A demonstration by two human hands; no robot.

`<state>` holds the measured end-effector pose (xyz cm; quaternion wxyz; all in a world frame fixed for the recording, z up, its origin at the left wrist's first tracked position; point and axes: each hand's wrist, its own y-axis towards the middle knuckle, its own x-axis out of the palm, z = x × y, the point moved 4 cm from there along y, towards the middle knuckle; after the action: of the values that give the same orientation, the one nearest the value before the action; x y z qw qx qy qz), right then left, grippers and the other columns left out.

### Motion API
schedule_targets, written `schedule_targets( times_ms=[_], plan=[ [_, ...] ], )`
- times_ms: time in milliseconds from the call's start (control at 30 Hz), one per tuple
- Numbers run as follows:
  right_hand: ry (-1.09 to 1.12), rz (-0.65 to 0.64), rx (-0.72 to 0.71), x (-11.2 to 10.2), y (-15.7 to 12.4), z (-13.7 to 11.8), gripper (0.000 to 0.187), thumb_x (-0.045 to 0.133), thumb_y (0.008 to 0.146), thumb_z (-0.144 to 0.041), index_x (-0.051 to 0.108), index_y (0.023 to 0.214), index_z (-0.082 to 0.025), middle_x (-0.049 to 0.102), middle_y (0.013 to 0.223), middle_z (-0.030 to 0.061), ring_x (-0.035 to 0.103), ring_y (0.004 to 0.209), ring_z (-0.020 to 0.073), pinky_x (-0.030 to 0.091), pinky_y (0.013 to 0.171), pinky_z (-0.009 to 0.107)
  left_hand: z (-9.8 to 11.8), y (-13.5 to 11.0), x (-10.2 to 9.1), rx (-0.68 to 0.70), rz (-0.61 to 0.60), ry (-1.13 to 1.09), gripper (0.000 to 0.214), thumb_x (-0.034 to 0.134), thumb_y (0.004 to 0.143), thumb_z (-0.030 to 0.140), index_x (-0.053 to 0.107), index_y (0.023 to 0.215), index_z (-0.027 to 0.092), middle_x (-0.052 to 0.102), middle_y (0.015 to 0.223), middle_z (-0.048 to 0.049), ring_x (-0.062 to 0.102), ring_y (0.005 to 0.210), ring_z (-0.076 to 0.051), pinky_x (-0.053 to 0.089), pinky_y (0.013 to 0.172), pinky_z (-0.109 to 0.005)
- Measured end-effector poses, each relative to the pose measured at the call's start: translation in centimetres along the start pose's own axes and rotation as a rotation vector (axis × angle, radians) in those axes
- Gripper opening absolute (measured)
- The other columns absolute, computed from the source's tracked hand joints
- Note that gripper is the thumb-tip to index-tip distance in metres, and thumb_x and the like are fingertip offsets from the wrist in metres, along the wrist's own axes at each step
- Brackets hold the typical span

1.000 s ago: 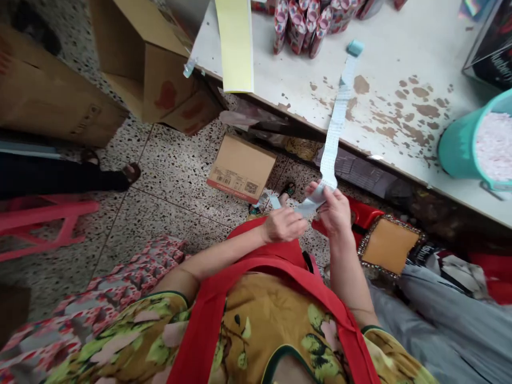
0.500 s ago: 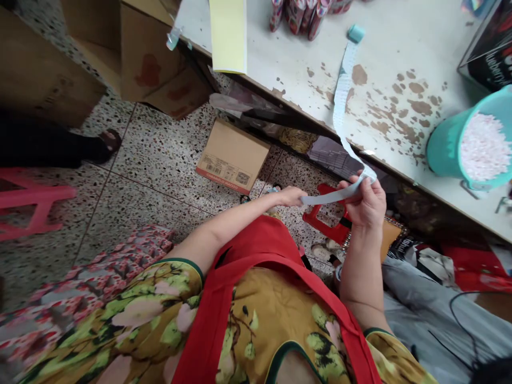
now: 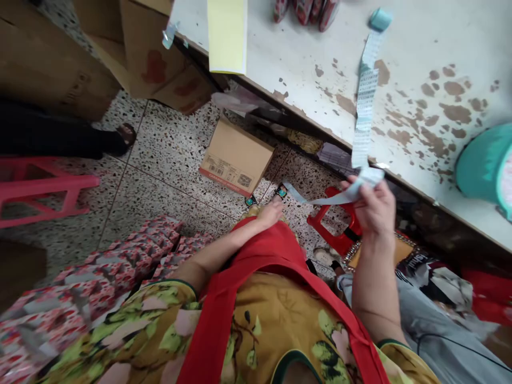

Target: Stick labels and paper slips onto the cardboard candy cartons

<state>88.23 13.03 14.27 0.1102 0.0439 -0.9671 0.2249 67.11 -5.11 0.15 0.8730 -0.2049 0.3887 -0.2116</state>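
A narrow pale-blue strip of printed labels (image 3: pixel 366 114) runs from a small roll (image 3: pixel 381 19) over the worn white table to its front edge. There my right hand (image 3: pixel 375 205) grips it between thumb and fingers. From that hand the strip's plain pale tail (image 3: pixel 330 201) trails leftward through the air, curling up at its loose end. My left hand (image 3: pixel 271 212), slightly blurred, is in front of the red apron (image 3: pixel 266 245), apart from the tail. Its fingers look stretched out, with nothing visible in them.
On the table (image 3: pixel 412 32) are a yellow sheet (image 3: pixel 228 37), several red patterned packets (image 3: pixel 306 9) and a turquoise bucket (image 3: pixel 482 162). A cardboard box (image 3: pixel 238 154) and a red stool (image 3: pixel 332 218) stand on the floor. Patterned boxes (image 3: pixel 92 288) lie left; another person's foot (image 3: pixel 127 134) shows beyond.
My left hand has let go of the strip's tail and moved left and down toward the apron. The tail now hangs loose, while my right hand keeps its grip near the table edge.
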Motion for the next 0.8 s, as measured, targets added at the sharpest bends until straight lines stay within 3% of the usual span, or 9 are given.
schedule_targets(
  times_ms=[67,167,233,300,400,533,700,800],
  plan=[
    [-0.046,-0.098,0.125,2.4,-0.6,1.5,0.034,0.082,0.078,-0.037,0.07,0.107,-0.022,0.076,0.097,0.005,0.073,0.078,0.0191,0.06,0.082,0.039,1.4,1.0,-4.9,-0.015,0.265,-0.058,0.031,0.043,0.101,0.021,0.067,0.119,0.014,0.067,0.121,-0.0147,0.062,0.115,-0.022,0.05,0.104,-0.038],
    [-0.104,-0.128,0.173,5.1,-0.7,2.7,0.032,0.084,0.075,-0.044,0.071,0.093,-0.021,0.074,0.083,0.0024,0.069,0.068,0.017,0.059,0.073,0.035,5.6,1.1,-13.3,0.146,0.671,-0.13,0.025,0.047,0.103,0.028,0.068,0.111,0.017,0.069,0.11,-0.01,0.062,0.108,-0.018,0.051,0.099,-0.034],
    [-0.145,-0.127,0.153,6.2,-0.6,2.7,0.031,0.085,0.072,-0.046,0.072,0.085,-0.021,0.073,0.077,0.0012,0.066,0.065,0.0157,0.057,0.071,0.032,8.8,0.7,-17.1,0.286,0.765,-0.072,0.024,0.049,0.103,0.031,0.069,0.108,0.019,0.07,0.106,-0.008,0.062,0.103,-0.018,0.052,0.094,-0.035],
    [-0.18,-0.152,0.134,7.0,-0.4,2.6,0.031,0.085,0.072,-0.047,0.072,0.085,-0.021,0.072,0.078,0.0009,0.064,0.068,0.0158,0.055,0.071,0.03,11.2,0.5,-19.0,0.354,0.792,0.037,0.023,0.051,0.102,0.031,0.071,0.103,0.02,0.071,0.102,-0.0069,0.062,0.096,-0.019,0.051,0.088,-0.035],
    [-0.245,-0.218,0.094,7.5,-0.1,2.6,0.031,0.08,0.077,-0.048,0.072,0.091,-0.021,0.072,0.083,0.0013,0.063,0.076,0.017,0.051,0.074,0.029,12.5,0.8,-19.0,0.359,0.805,0.199,0.024,0.052,0.101,0.032,0.073,0.098,0.021,0.072,0.098,-0.0061,0.059,0.091,-0.02,0.046,0.08,-0.036],
    [-0.41,-0.297,-0.001,7.6,0.3,2.6,0.031,0.069,0.085,-0.05,0.069,0.093,-0.02,0.069,0.086,0.0025,0.06,0.079,0.0176,0.048,0.076,0.03,12.2,1.8,-17.6,0.346,0.821,0.315,0.025,0.052,0.101,0.035,0.073,0.097,0.022,0.071,0.094,-0.0053,0.056,0.088,-0.02,0.038,0.08,-0.038],
    [-0.601,-0.463,-0.103,8.1,0.1,2.4,0.026,0.057,0.093,-0.044,0.064,0.093,-0.018,0.064,0.084,0.0024,0.055,0.079,0.0166,0.046,0.076,0.03,12.1,2.5,-16.9,0.352,0.741,0.392,0.03,0.048,0.103,0.036,0.072,0.097,0.019,0.072,0.097,-0.0066,0.055,0.09,-0.02,0.036,0.082,-0.039],
    [-0.647,-0.473,-0.127,8.3,0.1,2.2,0.025,0.056,0.094,-0.041,0.064,0.094,-0.017,0.064,0.085,0.0029,0.055,0.079,0.0165,0.046,0.076,0.029,11.9,2.5,-16.4,0.327,0.683,0.414,0.033,0.045,0.104,0.036,0.072,0.095,0.019,0.072,0.096,-0.007,0.056,0.088,-0.02,0.036,0.082,-0.039]
  ],
)
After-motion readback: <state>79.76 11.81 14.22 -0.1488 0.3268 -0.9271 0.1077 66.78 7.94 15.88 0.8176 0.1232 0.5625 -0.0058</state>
